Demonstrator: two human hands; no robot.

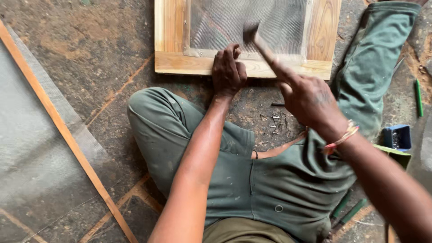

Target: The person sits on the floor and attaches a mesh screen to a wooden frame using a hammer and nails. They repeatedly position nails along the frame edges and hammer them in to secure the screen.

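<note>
A wooden frame [180, 64] with grey mesh [234, 22] stretched over it lies on the floor ahead of me. My left hand [228, 72] rests on the frame's near rail, fingertips pinched at the mesh edge; whether they hold a nail I cannot tell. My right hand [310, 99] grips a hammer [257, 39] by its wooden handle, its blurred head raised above the rail just right of my left fingers. A scatter of small nails [276, 123] lies on the floor between my legs.
I sit on a stained concrete floor, legs in green trousers [373, 58] spread. A long wooden strip [67, 135] edging a mesh sheet [27, 135] runs diagonally at left. A small blue box [398, 137], a green pencil [419, 96] and green-handled tools [348, 211] lie at right.
</note>
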